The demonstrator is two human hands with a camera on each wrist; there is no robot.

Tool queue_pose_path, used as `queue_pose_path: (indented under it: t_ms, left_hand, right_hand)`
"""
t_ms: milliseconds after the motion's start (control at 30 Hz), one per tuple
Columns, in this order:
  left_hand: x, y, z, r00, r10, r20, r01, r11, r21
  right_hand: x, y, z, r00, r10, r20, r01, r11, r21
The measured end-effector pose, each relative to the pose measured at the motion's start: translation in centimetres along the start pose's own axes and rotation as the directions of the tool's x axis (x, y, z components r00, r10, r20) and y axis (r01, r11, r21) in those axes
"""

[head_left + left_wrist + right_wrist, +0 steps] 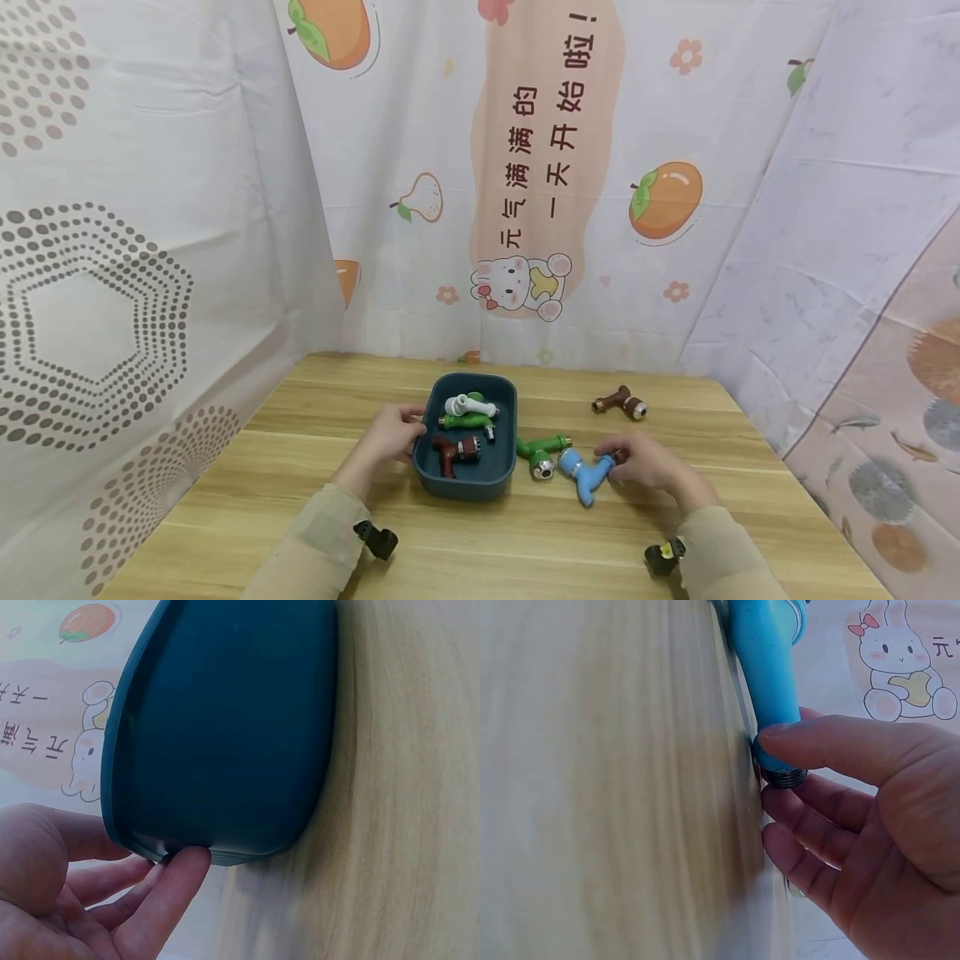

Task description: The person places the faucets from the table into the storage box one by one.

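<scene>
A dark blue-green plastic bin [468,489] stands left of centre on the table. My left hand [392,433] grips its left side, and the left wrist view shows fingertips against the bin's wall [225,735]. Inside lie a white toy-like tap [480,408], green tap parts [454,422] below it and a dark red-brown tap [450,452]. To the right, my right hand [641,461] pinches the threaded end of a blue tap [587,476]; its thumb and fingertips are around that end in the right wrist view. Something dark brown beside these fingers is mostly hidden.
Between the bin and the blue tap lies a green tap [542,454] with a silver end. A brown tap [621,402] lies farther back on the right of the wooden table [300,508]. Printed curtains [405,275] hang behind and at both sides.
</scene>
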State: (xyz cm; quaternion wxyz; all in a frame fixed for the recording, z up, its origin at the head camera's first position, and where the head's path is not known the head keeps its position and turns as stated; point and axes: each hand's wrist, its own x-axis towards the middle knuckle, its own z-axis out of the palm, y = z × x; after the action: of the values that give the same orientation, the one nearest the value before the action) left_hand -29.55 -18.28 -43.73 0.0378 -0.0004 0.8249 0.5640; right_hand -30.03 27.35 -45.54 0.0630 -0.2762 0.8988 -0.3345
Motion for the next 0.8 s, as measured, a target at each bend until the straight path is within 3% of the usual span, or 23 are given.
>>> queue_pose_path:
  t_ms: [800]
  left_hand:
    - [0.27, -0.41, 0.00, 1.000, 0.018, -0.002, -0.018, 1.000, 0.023]
  right_hand:
    - [-0.89, 0.89, -0.38, 1.000, 0.004, -0.011, -0.003, 1.000, 0.010]
